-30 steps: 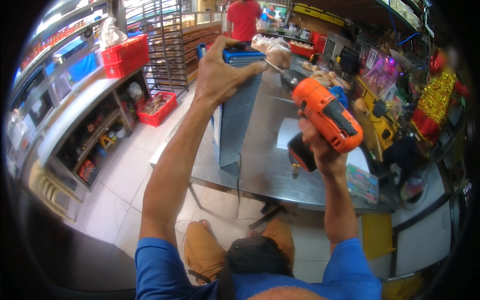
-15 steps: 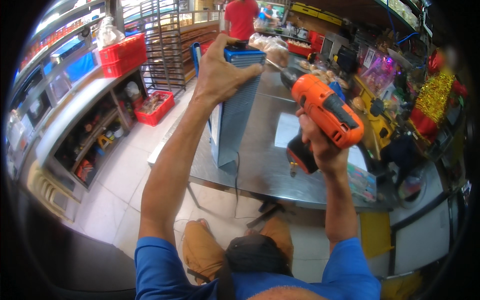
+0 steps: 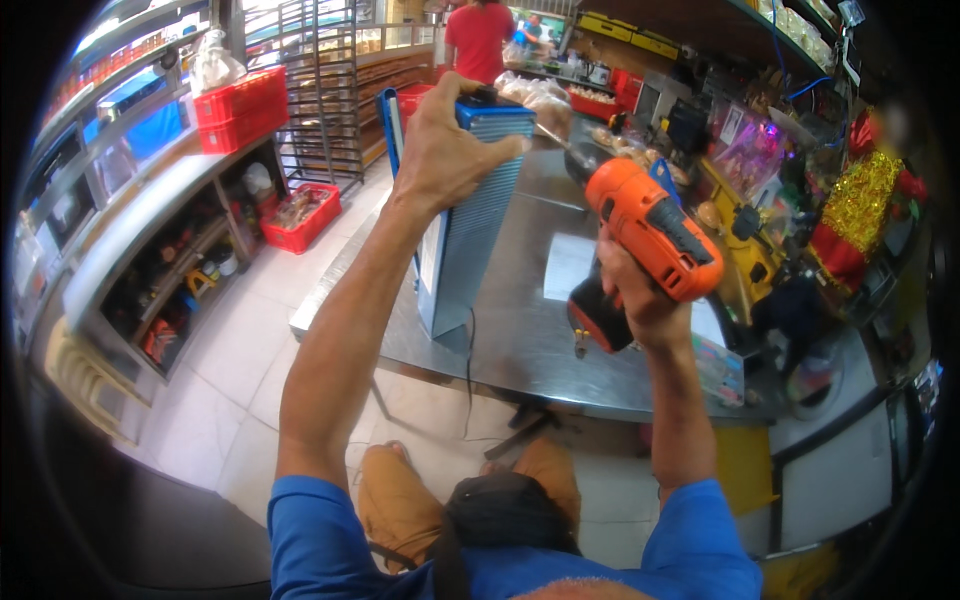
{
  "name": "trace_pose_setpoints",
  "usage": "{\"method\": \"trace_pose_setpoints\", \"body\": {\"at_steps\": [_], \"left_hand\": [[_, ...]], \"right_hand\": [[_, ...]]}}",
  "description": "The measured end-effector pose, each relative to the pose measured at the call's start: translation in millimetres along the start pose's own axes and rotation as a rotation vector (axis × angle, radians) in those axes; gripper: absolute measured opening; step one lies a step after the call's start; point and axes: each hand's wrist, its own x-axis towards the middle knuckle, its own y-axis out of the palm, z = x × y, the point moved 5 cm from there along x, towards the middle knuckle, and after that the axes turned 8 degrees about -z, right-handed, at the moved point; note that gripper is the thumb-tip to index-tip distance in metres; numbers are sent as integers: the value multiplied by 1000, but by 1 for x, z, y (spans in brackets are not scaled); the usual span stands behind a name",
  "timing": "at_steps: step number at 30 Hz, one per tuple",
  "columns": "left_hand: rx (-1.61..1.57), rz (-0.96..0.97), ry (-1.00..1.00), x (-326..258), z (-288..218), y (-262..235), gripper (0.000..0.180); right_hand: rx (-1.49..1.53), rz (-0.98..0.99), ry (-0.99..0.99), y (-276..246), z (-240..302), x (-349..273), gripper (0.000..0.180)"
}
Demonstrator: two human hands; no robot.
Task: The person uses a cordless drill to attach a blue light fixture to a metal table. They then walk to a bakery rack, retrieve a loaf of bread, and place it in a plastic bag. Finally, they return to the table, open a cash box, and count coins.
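A tall blue-and-grey box-shaped device (image 3: pixel 480 215) with a ribbed side stands upright on the steel table (image 3: pixel 520 335), a dark cord hanging from its lower end. My left hand (image 3: pixel 452 150) grips its top, thumb on the ribbed side and fingers over the upper edge. In my right hand (image 3: pixel 640 290) is an orange cordless drill (image 3: pixel 655 228), held by its handle. The drill's long thin bit points up and left toward the device's upper right edge; whether the tip touches it I cannot tell.
Paper (image 3: pixel 568 265) lies on the table behind the drill. Clutter with a gold tinsel piece (image 3: pixel 855 210) fills the right side. Red crates (image 3: pixel 300 218) and a tall rack (image 3: pixel 325 90) stand at left. A person in a red shirt (image 3: pixel 478 45) is at the back.
The drill has shifted slightly down, and the view has moved a little. Both hands keep their grips, and the device still stands upright.
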Motion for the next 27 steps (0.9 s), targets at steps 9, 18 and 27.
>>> {"method": "trace_pose_setpoints", "body": {"at_steps": [9, 18, 27], "left_hand": [[93, -12, 55, 0, 3, -1, 68], [-18, 61, -2, 2, -4, -9, 68], [42, 124, 59, 5, -8, 5, 69]], "right_hand": [[-56, 52, 25, 0, 12, 5, 23], [-105, 67, 10, 2, 3, 6, 23], [-224, 86, -223, -15, 3, -2, 55]]}}
